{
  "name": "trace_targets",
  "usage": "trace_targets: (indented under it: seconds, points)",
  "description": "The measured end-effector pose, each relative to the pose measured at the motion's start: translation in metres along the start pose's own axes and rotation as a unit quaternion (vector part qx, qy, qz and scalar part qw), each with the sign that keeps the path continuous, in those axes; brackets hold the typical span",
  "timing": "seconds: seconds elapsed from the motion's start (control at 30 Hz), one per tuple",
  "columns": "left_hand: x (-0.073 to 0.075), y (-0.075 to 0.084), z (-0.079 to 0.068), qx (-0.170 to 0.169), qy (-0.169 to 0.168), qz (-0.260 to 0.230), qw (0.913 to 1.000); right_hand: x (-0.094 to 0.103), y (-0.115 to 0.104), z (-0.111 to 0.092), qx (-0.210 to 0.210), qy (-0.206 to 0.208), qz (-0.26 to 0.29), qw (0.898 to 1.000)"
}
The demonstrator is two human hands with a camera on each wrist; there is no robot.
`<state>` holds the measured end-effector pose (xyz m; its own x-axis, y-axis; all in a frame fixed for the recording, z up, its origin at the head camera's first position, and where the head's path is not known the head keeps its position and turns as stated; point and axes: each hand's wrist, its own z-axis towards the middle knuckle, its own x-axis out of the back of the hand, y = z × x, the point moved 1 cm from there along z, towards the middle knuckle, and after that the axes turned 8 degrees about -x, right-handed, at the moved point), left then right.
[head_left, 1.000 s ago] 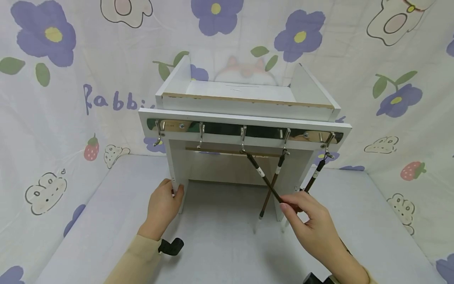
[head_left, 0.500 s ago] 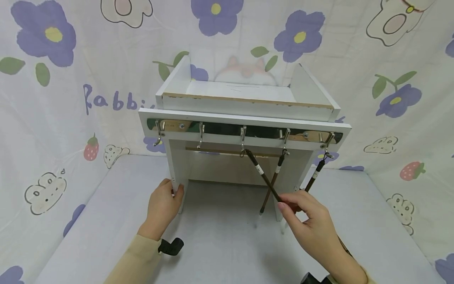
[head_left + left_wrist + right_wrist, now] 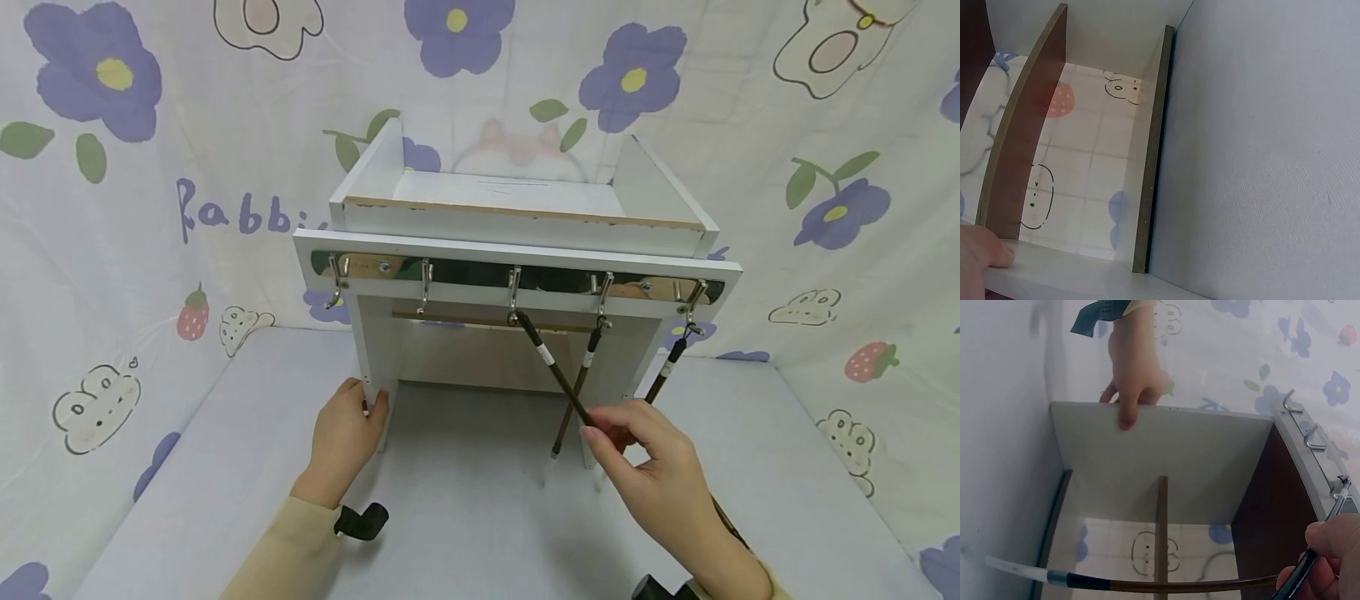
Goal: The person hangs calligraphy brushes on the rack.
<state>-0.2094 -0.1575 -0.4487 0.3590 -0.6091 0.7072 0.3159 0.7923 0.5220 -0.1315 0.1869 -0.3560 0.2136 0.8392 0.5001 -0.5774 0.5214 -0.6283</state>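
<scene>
My right hand point(image 3: 648, 471) pinches a dark writing brush point(image 3: 555, 371) low on its handle. The brush slants up to the left, its cord loop at the tip of the middle hook point(image 3: 514, 287). Behind it, a second writing brush point(image 3: 576, 392) hangs from the hook to the right. A third brush point(image 3: 663, 371) hangs from the rightmost hook, its lower part hidden by my right hand. In the right wrist view a white-tipped brush point(image 3: 1191, 587) crosses low down. My left hand point(image 3: 341, 437) grips the left side panel of the white shelf point(image 3: 525, 242), thumb on the inner face.
A metal hook rail point(image 3: 472, 272) runs along the shelf's front, with more hooks on the left. The shelf's upper tray point(image 3: 517, 190) has raised sides. It stands on a white table point(image 3: 480, 533) before a flower-printed cloth point(image 3: 247, 125).
My right hand has shifted slightly left, and the held brush's top has edged closer to the middle hook. The brush behind has swung a little. My left hand stays put.
</scene>
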Motion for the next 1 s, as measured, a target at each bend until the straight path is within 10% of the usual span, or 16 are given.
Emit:
trace_targets:
  seconds: [1.0]
  points:
    - [-0.001, 0.0, 0.0, -0.012, 0.008, 0.005, 0.9999, 0.001, 0.011, -0.009, -0.039, -0.009, -0.019, 0.999]
